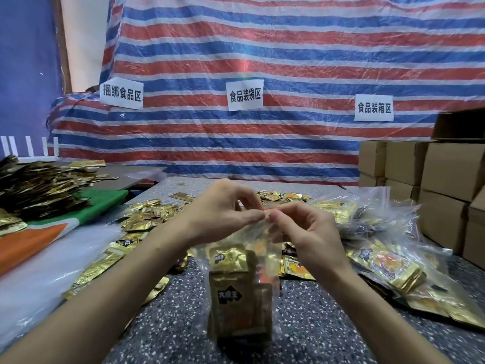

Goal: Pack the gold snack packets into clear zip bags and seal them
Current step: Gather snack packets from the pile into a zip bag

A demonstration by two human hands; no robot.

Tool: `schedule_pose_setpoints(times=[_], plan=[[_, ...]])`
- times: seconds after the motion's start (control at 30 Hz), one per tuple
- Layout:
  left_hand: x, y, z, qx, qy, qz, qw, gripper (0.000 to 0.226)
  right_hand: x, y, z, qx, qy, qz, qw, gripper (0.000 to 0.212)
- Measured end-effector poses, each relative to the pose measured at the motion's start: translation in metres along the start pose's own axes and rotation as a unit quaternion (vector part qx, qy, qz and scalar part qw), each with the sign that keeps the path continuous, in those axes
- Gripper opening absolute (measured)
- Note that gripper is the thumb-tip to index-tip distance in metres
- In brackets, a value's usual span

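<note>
- Clear zip bag (237,240): its red seal strip (273,209) is partly hidden behind the fingertips of the left hand (223,208) and right hand (307,232), which pinch it. The lower end is blurred.
- Gold packets (232,298) inside: print smeared behind the film, and the count cannot be told.
- Forearms (118,285): cut off by the bottom edge.
- Cardboard boxes (446,174): stack cut off by the right edge.
- Heap of dark gold packets (39,185): cut off by the left edge.
- Filled bags (393,264): run past the right edge.
- Loose packets (147,216): lettering too small to read.
</note>
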State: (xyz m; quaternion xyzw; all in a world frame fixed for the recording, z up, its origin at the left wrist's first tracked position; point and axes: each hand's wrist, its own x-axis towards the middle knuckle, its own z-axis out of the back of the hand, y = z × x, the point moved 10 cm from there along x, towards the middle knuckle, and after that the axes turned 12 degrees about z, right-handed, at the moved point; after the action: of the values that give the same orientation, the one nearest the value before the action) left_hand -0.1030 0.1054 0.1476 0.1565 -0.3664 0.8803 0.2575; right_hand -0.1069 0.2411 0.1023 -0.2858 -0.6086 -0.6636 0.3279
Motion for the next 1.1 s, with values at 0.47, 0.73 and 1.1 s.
schedule_pose_setpoints(times=[0.47,0.73,1.1], plan=[[-0.003,0.011,-0.006,0.035,0.043,0.045,0.997,0.015,-0.001,-0.003,-0.007,-0.008,0.038,-0.002,0.999,0.012],[-0.004,0.007,-0.011,0.038,0.054,0.047,0.997,0.017,0.0,0.006,-0.016,-0.065,0.081,0.033,0.994,0.012],[-0.01,-0.003,-0.003,0.093,0.044,0.009,0.995,0.007,-0.003,0.016,-0.013,-0.103,0.08,0.078,0.988,0.006]])
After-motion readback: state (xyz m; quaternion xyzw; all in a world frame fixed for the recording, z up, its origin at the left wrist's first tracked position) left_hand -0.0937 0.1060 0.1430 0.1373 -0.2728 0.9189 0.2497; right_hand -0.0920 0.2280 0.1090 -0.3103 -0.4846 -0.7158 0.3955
